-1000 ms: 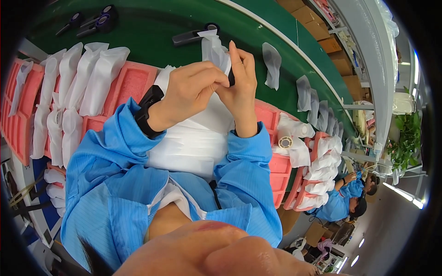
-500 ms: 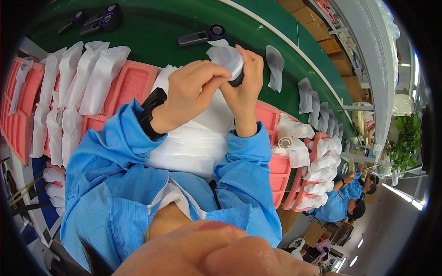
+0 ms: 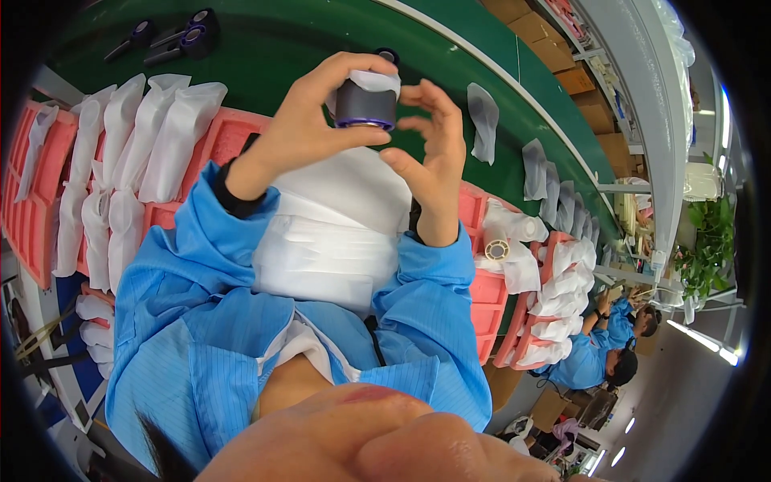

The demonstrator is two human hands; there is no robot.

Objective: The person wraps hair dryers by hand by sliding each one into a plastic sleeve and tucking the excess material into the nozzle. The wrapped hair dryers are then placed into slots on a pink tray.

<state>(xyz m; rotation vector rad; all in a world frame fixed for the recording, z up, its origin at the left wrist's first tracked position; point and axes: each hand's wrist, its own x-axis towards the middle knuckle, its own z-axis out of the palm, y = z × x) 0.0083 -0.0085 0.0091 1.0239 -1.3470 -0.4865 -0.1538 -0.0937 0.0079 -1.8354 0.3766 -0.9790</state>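
Note:
Held up above the bench, a dark grey cylindrical hair dryer head (image 3: 365,104) with a purple rim sits in my left hand (image 3: 309,120). Thumb and fingers clasp it from the left. A translucent white sleeve (image 3: 376,82) covers its upper end; the handle is hidden. Just right of it, my right hand (image 3: 434,149) has its fingers spread and curved, holding nothing. Under both hands lies a stack of white sleeves (image 3: 325,257). Beyond my left hand, part of another dryer (image 3: 388,56) shows on the green bench.
Pink foam trays (image 3: 233,136) with wrapped white items (image 3: 183,140) stand at left. More pink trays (image 3: 482,297) hold white bundles at right. Several dryers (image 3: 193,38) lie far left, and translucent sleeves (image 3: 483,120) line the bench's right. Two co-workers (image 3: 590,357) sit further right.
The dryer head has come up and left in my left hand, turned so its purple rim shows. My right hand has let go of it and spread its fingers.

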